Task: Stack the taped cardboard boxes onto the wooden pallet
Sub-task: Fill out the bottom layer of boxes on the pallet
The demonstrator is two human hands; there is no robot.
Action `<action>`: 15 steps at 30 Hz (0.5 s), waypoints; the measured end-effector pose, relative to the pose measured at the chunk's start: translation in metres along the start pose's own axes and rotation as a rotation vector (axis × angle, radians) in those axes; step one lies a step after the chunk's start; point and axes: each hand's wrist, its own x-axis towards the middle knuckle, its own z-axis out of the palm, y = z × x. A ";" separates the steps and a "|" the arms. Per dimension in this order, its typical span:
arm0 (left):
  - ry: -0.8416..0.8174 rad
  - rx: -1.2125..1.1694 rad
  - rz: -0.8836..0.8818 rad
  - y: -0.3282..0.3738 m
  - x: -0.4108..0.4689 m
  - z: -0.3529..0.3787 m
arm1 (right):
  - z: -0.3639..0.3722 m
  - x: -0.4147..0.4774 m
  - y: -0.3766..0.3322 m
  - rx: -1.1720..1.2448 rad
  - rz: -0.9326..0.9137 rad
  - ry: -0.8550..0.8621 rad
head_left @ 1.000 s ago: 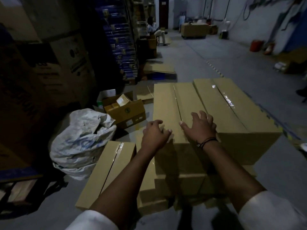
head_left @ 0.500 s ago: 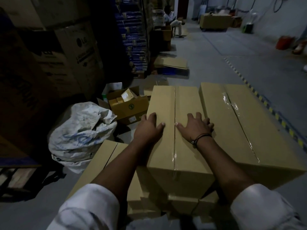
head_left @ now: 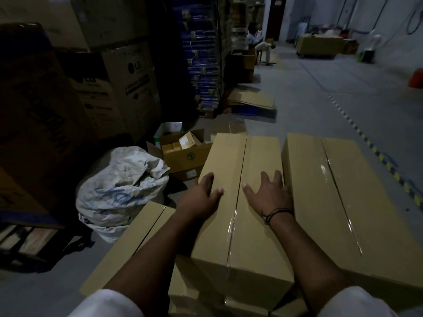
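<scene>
Cardboard front and centre: the taped box (head_left: 242, 202) sits on top of a stack of like boxes, its tape seam running toward 12 o'clock. Left hand (head_left: 201, 195) lies flat at the box's 9 o'clock edge, thumb on the lid, fingers relaxed, gripping nothing. Right hand (head_left: 270, 193) is flat too, fingers fanned wide, pressing the lid just right of the seam, a dark wristband (head_left: 277, 212) on the wrist. At 3 o'clock, just beside it, a second taped box (head_left: 332, 191) lies level. At 8 o'clock a lower box (head_left: 137, 243). At 9 o'clock a crumpled white sack (head_left: 121, 186); at 11 an open carton (head_left: 183, 154). Yellow-black floor stripe (head_left: 375, 152) at 2 o'clock.
</scene>
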 end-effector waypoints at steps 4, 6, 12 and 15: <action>0.033 -0.001 -0.025 -0.006 -0.006 -0.001 | -0.002 -0.006 -0.002 0.055 -0.046 0.033; 0.065 -0.007 -0.041 -0.012 -0.011 -0.005 | -0.003 -0.009 -0.008 0.067 -0.084 0.039; 0.187 0.046 -0.050 -0.029 -0.043 -0.038 | -0.014 -0.026 -0.050 0.067 -0.228 0.075; 0.231 0.108 -0.085 -0.045 -0.069 -0.065 | -0.013 -0.041 -0.080 0.084 -0.308 0.057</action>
